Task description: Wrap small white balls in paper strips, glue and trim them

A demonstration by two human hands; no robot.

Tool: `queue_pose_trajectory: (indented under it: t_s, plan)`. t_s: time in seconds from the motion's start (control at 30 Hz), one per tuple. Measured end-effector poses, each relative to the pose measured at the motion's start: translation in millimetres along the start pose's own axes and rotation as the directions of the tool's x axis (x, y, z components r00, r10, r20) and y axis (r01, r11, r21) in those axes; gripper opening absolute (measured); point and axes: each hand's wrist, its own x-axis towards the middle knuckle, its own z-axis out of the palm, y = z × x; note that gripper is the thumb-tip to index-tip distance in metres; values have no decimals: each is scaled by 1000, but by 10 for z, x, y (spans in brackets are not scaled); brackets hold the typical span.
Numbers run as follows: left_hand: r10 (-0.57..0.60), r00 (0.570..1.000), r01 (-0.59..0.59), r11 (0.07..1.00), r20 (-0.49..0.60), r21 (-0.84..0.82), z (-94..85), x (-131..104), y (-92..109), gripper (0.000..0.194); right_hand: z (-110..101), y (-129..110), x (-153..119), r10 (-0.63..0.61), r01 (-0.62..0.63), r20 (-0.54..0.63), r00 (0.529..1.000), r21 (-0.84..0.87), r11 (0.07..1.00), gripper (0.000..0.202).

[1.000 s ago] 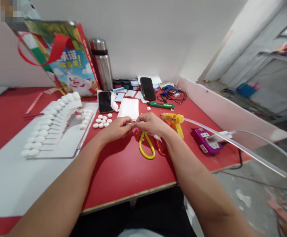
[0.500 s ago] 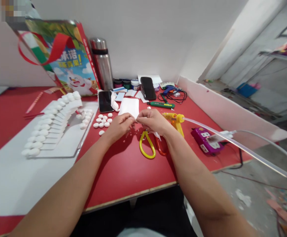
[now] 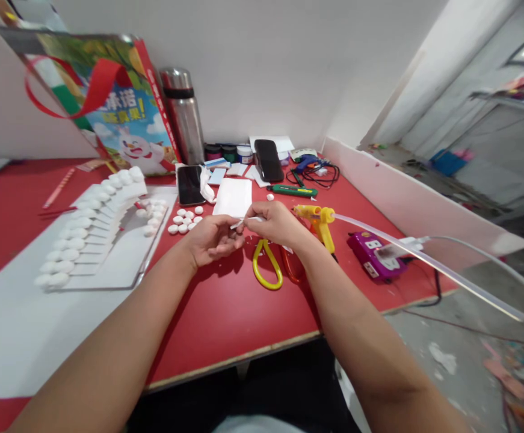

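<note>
My left hand (image 3: 214, 239) is palm up, thumb and forefinger pinching one end of a thin white paper strip (image 3: 237, 224), the other fingers loosely curled. The fingers of my right hand (image 3: 274, 225) are closed on the other end of that strip. Just beyond both hands lies a square white paper sheet (image 3: 232, 198). Left of my hands several round white pieces (image 3: 183, 221) lie in a cluster. Below my right hand are scissors with a yellow handle loop (image 3: 268, 273) and an orange one (image 3: 290, 267), partly covered by my wrist.
At left, a curved white stepped model (image 3: 94, 225) edged with white rounds stands on a board. A yellow glue gun (image 3: 320, 222) with a long clear stick lies right, near a purple power block (image 3: 374, 255). Behind are a steel flask (image 3: 184, 120), phone (image 3: 268, 160) and green cutter (image 3: 293, 190).
My left hand has turned palm up and its fingers have opened out somewhat. The white strip now shows between the hands. The view has shifted slightly.
</note>
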Motion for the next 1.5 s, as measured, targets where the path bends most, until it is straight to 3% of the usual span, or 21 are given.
queue_pose_trajectory:
  t_s: [0.2, 0.37, 0.43, 0.5, 0.57, 0.63, 0.7, 0.77, 0.87, 0.97, 1.1, 1.27, 1.37, 1.5]
  plan:
    - [95, 994, -91, 993, -60, 74, 36, -2, -35, 21, -4, -3, -5, 15, -16, -24, 1000, -43, 999, 12]
    - [346, 928, -274, 887, -140, 371, 91, 25, -119, 15, -29, -41, -21, 168, -173, 44, 985, 153, 973, 13]
    - [496, 860, -348, 742, -121, 573, 105, 32, -153, 18, -34, -52, -22, 229, -242, 79, 970, 248, 938, 14]
    - [663, 748, -374, 462, -34, 804, 108, 32, -174, 18, -29, -45, -15, 260, -278, 98, 961, 332, 901, 15]
    - [748, 656, -312, 151, 97, 938, 103, 29, -181, 16, -15, -20, 0, 274, -293, 106, 956, 407, 865, 14]
    - [755, 626, -238, -55, 196, 970, 95, 26, -179, 16, 6, 12, 15, 279, -288, 89, 956, 453, 844, 12]
    - [746, 622, -203, -140, 238, 969, 91, 25, -176, 17, 24, 38, 27, 274, -267, 57, 960, 477, 837, 10]
    - [754, 617, -197, -131, 227, 972, 92, 29, -176, 17, 36, 49, 35, 256, -238, 30, 966, 490, 838, 8]
    - [793, 586, -245, -24, 168, 969, 99, 37, -180, 22, 40, 42, 40, 219, -194, 7, 976, 494, 847, 8]
    - [838, 526, -329, 48, 141, 943, 106, 43, -182, 25, 31, 37, 41, 193, -168, 3, 981, 504, 847, 11]
    - [889, 427, -397, 21, 164, 917, 114, 49, -187, 22, 17, 36, 35, 215, -195, 28, 976, 553, 810, 14]
    - [935, 343, -392, 51, 95, 918, 114, 60, -204, 20, 18, 5, 41, 270, -288, 134, 954, 674, 680, 20]
    - [938, 346, -370, 130, 7, 920, 113, 60, -211, 19, 34, -17, 55, 335, -372, 204, 920, 723, 581, 33]
    - [906, 417, -377, 244, -71, 893, 128, 46, -210, 19, 59, -25, 65, 376, -414, 245, 894, 773, 481, 27]
